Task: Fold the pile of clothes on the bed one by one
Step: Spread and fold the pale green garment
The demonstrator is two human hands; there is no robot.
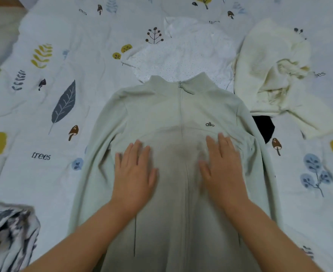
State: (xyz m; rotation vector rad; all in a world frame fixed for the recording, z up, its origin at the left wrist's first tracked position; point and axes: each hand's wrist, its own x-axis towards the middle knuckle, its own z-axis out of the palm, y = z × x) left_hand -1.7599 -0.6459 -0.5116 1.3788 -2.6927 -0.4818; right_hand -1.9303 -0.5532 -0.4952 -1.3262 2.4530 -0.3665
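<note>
A pale green zip-up jacket (161,110) lies spread flat, front side up, in the middle of the bed, collar pointing away from me and sleeves running down both sides. My left hand (135,173) rests flat on its chest left of the zipper, fingers straight and spread. My right hand (223,167) presses flat on the chest right of the zipper, just below the small black logo. Beyond the collar lies a white dotted garment (181,55). A cream knitted sweater (275,79) sits crumpled at the upper right.
The bed sheet (43,114) is pale with leaf, tree and mushroom prints. A grey-and-white patterned cloth (8,232) is bunched at the lower left. A piece of black fabric (263,126) pokes out beside the jacket's right shoulder, under the cream sweater.
</note>
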